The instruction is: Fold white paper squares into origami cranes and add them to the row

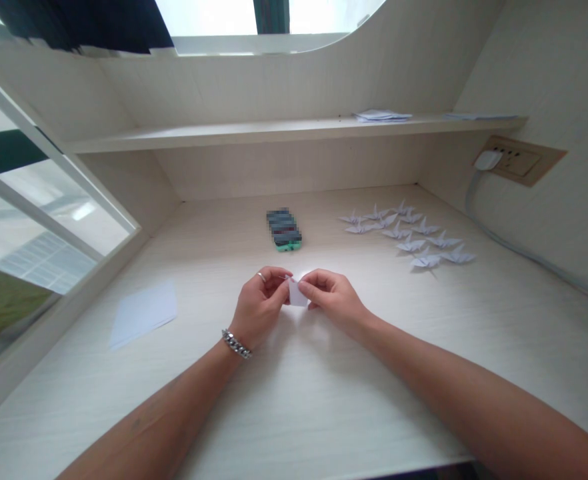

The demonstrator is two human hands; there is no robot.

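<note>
Picture is bright, w/ daylight coming mainly from the window [39,200] on left side, and its glass is overexposed, almost white in places. Light is soft, so the left hand [259,307] and right hand [337,300] drop only weak shadows on the desk [324,413]. Wide-angle distortion bends lines near edges. The phone [284,230] is blurred into pixel blocks, approx. half its body.

Paper cranes [404,233] lie right of the phone [284,230]

Phone [284,230] ahead, paper cranes [411,245] rightward
</note>
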